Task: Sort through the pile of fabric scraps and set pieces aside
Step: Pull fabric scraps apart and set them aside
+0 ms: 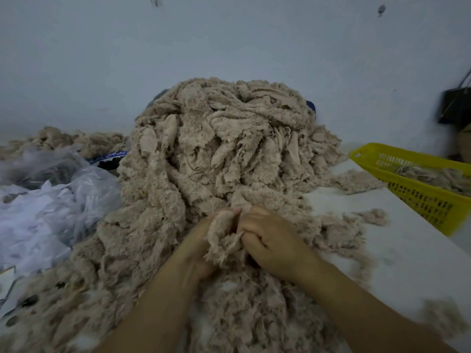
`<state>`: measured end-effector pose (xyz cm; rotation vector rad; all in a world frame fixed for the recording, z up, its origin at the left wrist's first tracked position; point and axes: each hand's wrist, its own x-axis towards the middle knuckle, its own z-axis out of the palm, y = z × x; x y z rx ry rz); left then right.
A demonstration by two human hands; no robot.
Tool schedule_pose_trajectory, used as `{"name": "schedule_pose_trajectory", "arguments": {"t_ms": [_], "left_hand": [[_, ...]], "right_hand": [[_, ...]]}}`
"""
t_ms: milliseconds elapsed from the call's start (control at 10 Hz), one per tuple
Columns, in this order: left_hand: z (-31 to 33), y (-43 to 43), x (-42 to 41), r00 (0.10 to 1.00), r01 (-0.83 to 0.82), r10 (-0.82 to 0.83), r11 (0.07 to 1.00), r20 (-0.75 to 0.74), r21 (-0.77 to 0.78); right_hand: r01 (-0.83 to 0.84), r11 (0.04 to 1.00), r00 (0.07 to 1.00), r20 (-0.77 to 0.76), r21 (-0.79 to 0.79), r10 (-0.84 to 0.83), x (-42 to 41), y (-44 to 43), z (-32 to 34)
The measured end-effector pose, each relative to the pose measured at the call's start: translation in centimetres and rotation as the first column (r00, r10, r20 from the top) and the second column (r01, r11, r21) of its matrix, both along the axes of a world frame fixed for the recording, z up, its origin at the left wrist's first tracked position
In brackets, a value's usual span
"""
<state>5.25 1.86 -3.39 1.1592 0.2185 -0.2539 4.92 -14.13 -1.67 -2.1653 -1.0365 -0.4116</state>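
Left hand [197, 250] and right hand [271, 240] both curled round one scrap [224, 236] at the pile's [216, 149] near foot. Yellow basket [420, 203] lies right of the pile; right hand is nearer.

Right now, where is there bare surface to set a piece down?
Bare white table lies right of the right hand gripping a scrap, between the scrap pile and the yellow basket, with loose tufts. Left is crowded with plastic bags; the pile fills the middle.
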Motion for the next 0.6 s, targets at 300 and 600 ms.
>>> {"name": "schedule_pose_trajectory", "arguments": {"t_ms": [300, 600], "left_hand": [[1.2, 0.4, 0.3, 0.997, 0.046, -0.016, 0.909, 0.075, -0.414], [1.1, -0.3, 0.1, 0.965, 0.044, 0.005, 0.983, 0.264, -0.177]], "right_hand": [[0.059, 0.997, 0.978, -0.196, -0.056, -0.069, 0.8, -0.7, -0.6], [0.284, 0.907, 0.897, -0.421, 0.309, -0.137, 1.7, -1.9, -1.0]]}}
